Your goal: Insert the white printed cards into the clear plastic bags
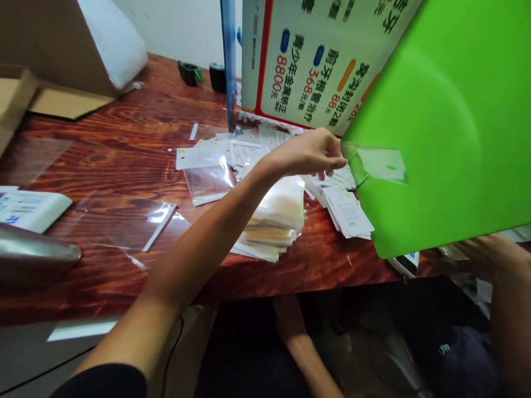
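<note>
My left hand (321,153) reaches across the table, its fingertips pinching a small clear bag (384,165) with a white card inside, in front of a green board. A thin dark curved piece shows just below the bag. Beneath my left forearm is a thick stack of packets (276,213). White cards (348,213) lie below and right of the hand. My right hand (289,318) is low, below the table edge near my lap; its fingers are hidden in shadow.
A large green board (448,121) fills the upper right, beside a printed sign (307,61). Clear bags (209,177) and a metal cylinder (39,251) are on the wooden table (124,138). A cardboard box (53,44) stands upper left. Another person's hand (493,251) is far right.
</note>
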The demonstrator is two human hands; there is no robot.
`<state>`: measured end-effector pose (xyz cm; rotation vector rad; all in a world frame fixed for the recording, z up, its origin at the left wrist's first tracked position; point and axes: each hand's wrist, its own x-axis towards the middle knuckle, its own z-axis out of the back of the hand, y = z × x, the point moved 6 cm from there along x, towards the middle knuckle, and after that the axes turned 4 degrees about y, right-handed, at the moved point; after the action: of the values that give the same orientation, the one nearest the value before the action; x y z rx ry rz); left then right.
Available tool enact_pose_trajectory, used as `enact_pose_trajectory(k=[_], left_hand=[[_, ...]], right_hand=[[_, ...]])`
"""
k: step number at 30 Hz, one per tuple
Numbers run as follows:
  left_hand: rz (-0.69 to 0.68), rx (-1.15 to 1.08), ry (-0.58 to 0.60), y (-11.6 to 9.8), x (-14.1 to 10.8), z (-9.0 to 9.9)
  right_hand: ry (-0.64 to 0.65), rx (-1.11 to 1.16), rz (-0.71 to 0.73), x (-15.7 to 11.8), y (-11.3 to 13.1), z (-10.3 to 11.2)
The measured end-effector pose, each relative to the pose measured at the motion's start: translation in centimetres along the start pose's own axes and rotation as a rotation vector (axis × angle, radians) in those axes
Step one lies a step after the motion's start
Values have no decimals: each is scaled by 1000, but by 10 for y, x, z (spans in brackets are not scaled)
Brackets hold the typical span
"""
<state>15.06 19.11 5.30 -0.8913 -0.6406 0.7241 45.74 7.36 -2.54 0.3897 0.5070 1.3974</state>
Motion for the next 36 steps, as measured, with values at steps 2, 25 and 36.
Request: enact_pose_trajectory(k=[2, 25, 36], left_hand=[[-27, -10, -10, 1, 1, 3], [-43, -202, -870, 23, -53, 131], [138, -279, -141, 47, -8, 58]], right_hand=[[-147, 33, 43, 39, -38, 79], [-190, 472, 577, 13, 179, -95], [-203, 173, 466, 32, 154, -117]])
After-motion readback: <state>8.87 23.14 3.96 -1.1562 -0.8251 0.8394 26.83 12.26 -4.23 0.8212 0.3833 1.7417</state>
